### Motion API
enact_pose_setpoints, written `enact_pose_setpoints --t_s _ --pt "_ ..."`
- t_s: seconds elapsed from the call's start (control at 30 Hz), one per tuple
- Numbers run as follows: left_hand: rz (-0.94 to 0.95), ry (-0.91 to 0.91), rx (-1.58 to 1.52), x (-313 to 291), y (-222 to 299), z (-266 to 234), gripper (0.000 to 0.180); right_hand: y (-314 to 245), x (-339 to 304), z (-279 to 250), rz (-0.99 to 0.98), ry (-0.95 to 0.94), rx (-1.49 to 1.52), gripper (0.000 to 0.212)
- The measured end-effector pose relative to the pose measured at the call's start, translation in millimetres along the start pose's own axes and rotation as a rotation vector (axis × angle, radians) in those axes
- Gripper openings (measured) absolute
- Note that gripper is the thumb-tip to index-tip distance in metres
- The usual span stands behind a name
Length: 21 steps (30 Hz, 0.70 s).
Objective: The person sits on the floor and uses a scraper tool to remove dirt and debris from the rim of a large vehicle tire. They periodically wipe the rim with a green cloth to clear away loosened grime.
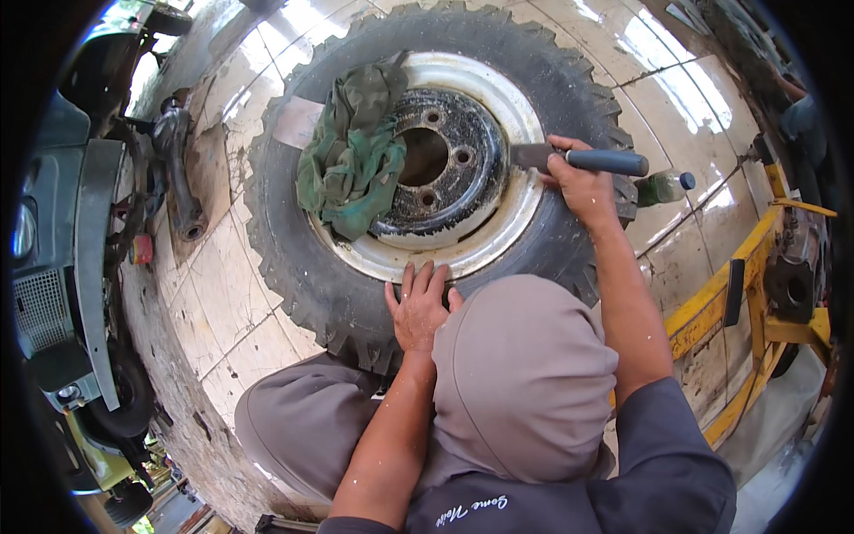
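Scraper, right of centre: probably light and stiff, best held by its handle; blue-grey handle, flat dark blade at the rim. Right hand grips it. Wheel, upper centre: likely heavy, rigid, best steadied by its rim; black tyre, pale stained rim, chipped black hub. Left hand, fingers spread, rests on its lower side.

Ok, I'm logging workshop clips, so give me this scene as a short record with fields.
Wheel: tyre lying flat on tiled floor, with pale rim
Right grip: closed on blue-handled scraper, blade at the rim
Left grip: open, touching the rim's near edge
On wheel: crumpled green cloth, left side
Right of tyre: capped bottle, yellow metal frame
Far left: vehicle
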<state>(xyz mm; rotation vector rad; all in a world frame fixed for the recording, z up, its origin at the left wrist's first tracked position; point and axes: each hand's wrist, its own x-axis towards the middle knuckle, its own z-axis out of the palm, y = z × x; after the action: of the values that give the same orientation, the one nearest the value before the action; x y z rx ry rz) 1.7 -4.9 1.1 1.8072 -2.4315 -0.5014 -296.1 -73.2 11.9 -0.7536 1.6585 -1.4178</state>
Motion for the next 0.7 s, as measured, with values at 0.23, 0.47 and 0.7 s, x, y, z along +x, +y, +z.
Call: enact_pose_setpoints --t_s 0.23,0.47,0.7 --pt "-0.002 -0.004 0.004 -5.3 -2.7 3.8 0.049 -1.6 -5.5 -0.4 0.054 -0.008 -0.031 0.036" --pt "-0.006 0.006 -0.001 -3.6 -5.3 4.2 0.049 -4.2 -2.9 -0.1 -0.010 0.041 0.086 0.036" --pt "-0.009 0.004 -0.010 -3.9 -3.9 5.0 0.050 0.3 1.6 -0.1 0.032 0.010 0.028 0.040"
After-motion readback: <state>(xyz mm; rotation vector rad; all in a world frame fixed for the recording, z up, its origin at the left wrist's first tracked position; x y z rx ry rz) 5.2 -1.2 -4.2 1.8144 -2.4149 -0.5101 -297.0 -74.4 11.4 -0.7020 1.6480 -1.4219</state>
